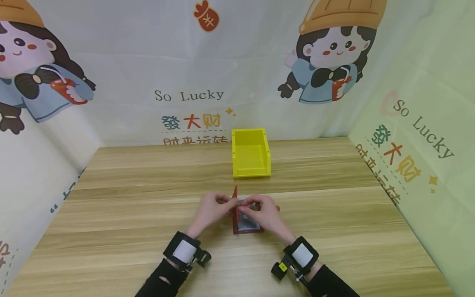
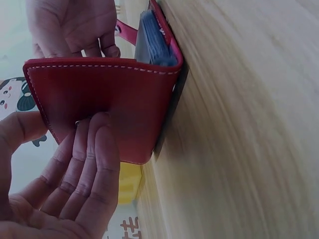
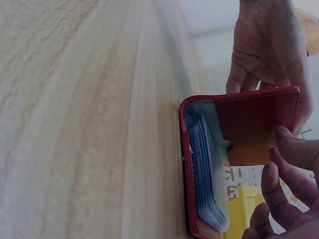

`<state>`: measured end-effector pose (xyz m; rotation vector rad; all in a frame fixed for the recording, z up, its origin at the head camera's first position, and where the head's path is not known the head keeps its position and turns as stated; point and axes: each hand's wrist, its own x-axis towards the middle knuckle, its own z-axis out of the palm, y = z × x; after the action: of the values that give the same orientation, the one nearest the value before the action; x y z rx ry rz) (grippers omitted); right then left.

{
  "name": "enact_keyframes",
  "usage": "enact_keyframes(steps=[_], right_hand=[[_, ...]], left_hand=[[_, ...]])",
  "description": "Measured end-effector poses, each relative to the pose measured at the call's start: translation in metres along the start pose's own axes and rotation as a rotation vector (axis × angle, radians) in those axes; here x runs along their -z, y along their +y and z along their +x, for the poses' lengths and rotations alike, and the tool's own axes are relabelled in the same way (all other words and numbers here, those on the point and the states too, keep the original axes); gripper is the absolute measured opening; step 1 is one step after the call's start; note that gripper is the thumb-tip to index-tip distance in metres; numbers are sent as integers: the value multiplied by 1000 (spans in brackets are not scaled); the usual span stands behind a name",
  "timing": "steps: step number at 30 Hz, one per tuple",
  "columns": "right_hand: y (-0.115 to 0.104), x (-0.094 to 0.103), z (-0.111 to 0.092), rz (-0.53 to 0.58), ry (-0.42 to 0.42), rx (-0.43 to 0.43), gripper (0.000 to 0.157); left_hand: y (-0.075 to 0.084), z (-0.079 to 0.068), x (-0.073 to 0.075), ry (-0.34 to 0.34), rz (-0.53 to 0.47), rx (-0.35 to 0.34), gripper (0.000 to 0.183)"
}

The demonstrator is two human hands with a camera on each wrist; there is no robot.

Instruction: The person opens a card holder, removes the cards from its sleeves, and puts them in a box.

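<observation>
A red stitched card holder (image 1: 235, 225) stands half unfolded on the table, one cover raised upright. Clear plastic sleeves (image 3: 207, 174) fan out inside it, and a red strap (image 2: 128, 33) sticks out on the right. My left hand (image 1: 213, 206) pinches the raised cover (image 2: 134, 112), thumb at its edge and fingers bent against the outer face. On the inner side, my right hand (image 1: 266, 212) has its thumb tip right at the cover's edge, with the other fingers loosely bent beside it.
Beyond the card holder, a yellow open-topped bin (image 1: 251, 156) stands near the table's back edge. The wood-grain table (image 1: 148, 198) meets a printed cloth backdrop (image 1: 256, 82) at the back and sides. Each wrist wears a strapped camera.
</observation>
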<state>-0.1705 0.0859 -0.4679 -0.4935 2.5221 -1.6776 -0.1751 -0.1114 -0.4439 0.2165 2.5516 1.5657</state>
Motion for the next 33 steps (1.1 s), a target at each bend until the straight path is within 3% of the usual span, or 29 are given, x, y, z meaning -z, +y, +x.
enact_keyframes(steps=[4,13,18,26,33], right_hand=[[2,-4,1,-39,21,18,13],[9,-9,1,-115,75,25,10],[13,-5,-3,-144,94,20,8],[15,7,-10,-184,134,-16,14],[22,17,-14,-166,118,-59,17]], left_hand=[[-2,0,5,-1,-5,-20,18],[-7,-8,19,-13,90,-87,14],[-16,-13,25,-21,91,-33,14],[-29,-15,31,-82,-19,58,14],[-33,-19,37,-116,-51,156,15]])
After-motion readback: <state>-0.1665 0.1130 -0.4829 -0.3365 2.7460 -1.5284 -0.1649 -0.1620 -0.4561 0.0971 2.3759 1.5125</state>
